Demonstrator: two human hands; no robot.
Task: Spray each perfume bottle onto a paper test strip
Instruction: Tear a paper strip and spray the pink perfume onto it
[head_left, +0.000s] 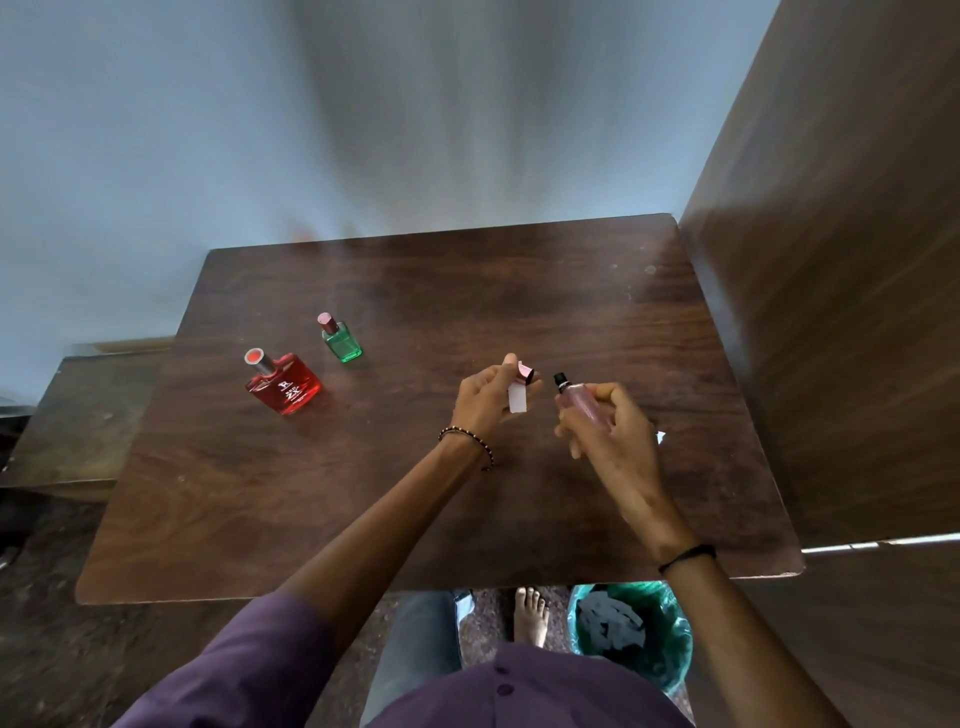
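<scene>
Right hand grips the pink bottle, fingers curled round its body, held above the table. Its black nozzle is bare and tilted up and to the left. Whether a finger presses the nozzle: cannot tell.

Head view, places given from the pink bottle:
- Left hand, just left of it, pinches a white paper strip; the strip hangs down, close to the nozzle but apart from it. The same hand holds a pink cap at the fingertips.
- Green bottle, well to the left, upright, capped.
- Red bottle, farther left, upright, capped.
- Green bin on the floor below, paper pieces inside.
</scene>
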